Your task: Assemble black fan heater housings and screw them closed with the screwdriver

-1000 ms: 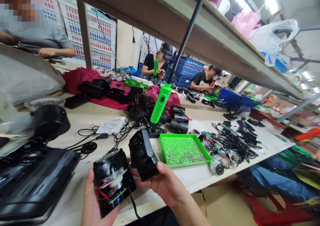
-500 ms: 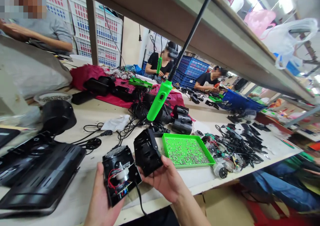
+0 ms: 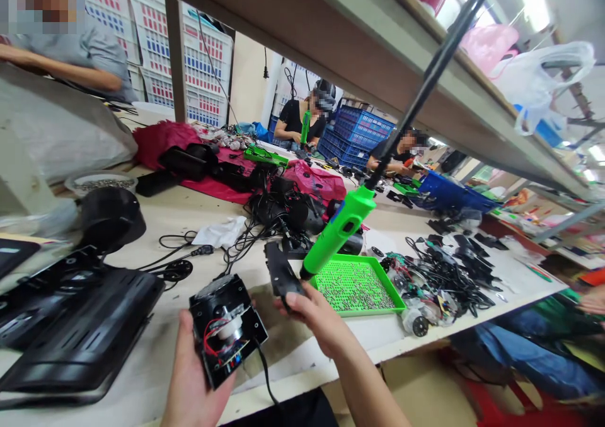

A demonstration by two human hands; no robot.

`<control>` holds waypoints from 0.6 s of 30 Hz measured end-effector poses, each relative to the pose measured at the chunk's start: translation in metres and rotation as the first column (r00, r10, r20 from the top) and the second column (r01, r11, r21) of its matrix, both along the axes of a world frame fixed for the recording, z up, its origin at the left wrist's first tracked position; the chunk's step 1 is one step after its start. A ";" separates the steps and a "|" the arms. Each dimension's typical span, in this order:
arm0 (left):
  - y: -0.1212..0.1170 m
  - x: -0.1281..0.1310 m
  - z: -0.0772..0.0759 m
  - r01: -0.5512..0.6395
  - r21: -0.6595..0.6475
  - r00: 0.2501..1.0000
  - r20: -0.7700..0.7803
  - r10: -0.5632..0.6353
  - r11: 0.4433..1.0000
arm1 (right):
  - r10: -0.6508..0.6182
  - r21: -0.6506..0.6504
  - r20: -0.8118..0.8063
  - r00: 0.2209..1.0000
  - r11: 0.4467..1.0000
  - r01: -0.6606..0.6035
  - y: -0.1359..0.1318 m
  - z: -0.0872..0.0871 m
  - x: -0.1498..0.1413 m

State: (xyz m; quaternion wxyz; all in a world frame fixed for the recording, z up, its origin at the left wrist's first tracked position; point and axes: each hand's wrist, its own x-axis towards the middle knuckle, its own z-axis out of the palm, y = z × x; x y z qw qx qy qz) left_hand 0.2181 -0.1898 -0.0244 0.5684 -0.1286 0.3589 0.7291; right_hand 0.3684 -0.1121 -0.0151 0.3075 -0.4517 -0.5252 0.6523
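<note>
My left hand (image 3: 196, 376) is closed around an open black plastic housing (image 3: 227, 332). Inside the housing show a pale round motor, red wires and a small circuit board, and a black cord hangs from its right side. In my right hand (image 3: 314, 316) is a black plastic cover (image 3: 282, 275), turned edge-on and gripped between thumb and fingers, apart from the housing. Just beyond that hand hangs a green electric screwdriver (image 3: 339, 231) on a black cord, its dark tip close to my fingers and the cover.
A green tray (image 3: 357, 285) of small screws lies to the right, beside a heap of cords and parts (image 3: 454, 269). Large black casings (image 3: 85, 332) occupy the left. An overhead shelf (image 3: 378, 55) crosses above. Other people sit across the table.
The cover in my right hand has tilted edge-on and moved slightly up, away from the housing. The green screwdriver has swung right and down toward my right hand. My left hand is nearly still.
</note>
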 end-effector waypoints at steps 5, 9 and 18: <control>-0.001 -0.001 -0.002 0.019 0.028 1.000 0.013 -0.019 0.999 | -0.180 0.440 0.537 0.824 0.893 -0.092 0.011 -0.005 -0.012; -0.001 -0.001 -0.009 0.016 0.054 1.000 0.002 -0.016 0.998 | -0.228 0.537 0.693 0.684 0.796 -0.278 0.014 -0.014 -0.024; 0.002 0.001 -0.001 -0.031 -0.078 0.998 0.058 0.036 0.996 | -0.178 0.789 0.406 0.896 0.564 -0.245 -0.056 0.001 -0.004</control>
